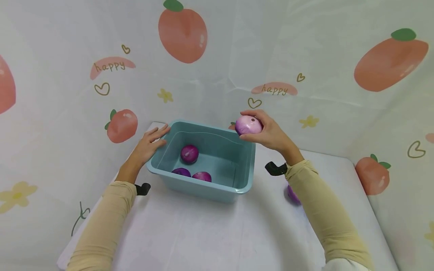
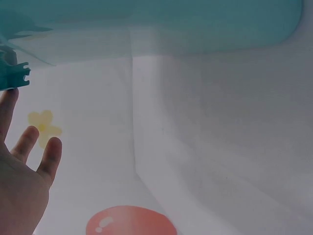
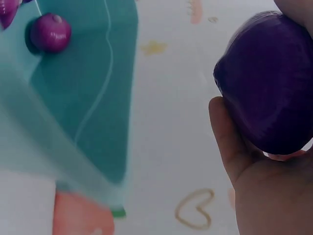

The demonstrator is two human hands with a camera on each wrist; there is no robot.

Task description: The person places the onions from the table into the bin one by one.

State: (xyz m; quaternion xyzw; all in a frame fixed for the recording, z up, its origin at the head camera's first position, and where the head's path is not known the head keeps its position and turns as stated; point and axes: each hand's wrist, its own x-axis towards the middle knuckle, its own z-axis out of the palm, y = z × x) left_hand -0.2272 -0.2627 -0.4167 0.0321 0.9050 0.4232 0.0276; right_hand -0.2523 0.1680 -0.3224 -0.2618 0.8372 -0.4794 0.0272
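My right hand (image 1: 269, 131) grips a red onion (image 1: 248, 125) between thumb and fingers, above the right back corner of a blue-green plastic bin (image 1: 203, 189). Up close in the right wrist view the held onion (image 3: 269, 83) looks dark purple, beside the bin's wall. Inside the bin lie three more red onions, one toward the back left (image 1: 189, 154) and two close to the front wall, partly hidden by its rim. My left hand (image 1: 146, 147) touches the bin's left end with fingers straight and spread; in the left wrist view the fingers (image 2: 50, 159) reach up beside the bin.
Another purple onion (image 1: 293, 195) lies on the white-covered table (image 1: 203, 233) at the right, partly behind my right forearm. A white cloth backdrop (image 1: 217, 75) printed with fruit, hearts and flowers stands right behind the bin. Black wrist mounts (image 1: 276, 169) stick out from both sleeves.
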